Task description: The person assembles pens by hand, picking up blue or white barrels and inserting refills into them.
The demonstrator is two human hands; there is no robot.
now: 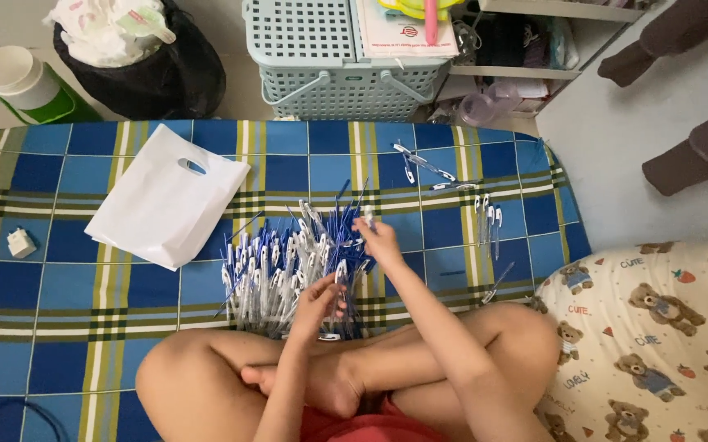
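Blue-and-white pens (pixel 288 270) lie heaped under both hands, left hand (pixel 318 299) and right hand (pixel 378 237) each pinching one.

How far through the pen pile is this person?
Done: a few pens lie set apart on the blue plaid sheet. In hand: the right hand lifts one pen; the left hand rests on the pile. Left: the big pile of blue-and-white pens, and the flat white bag.
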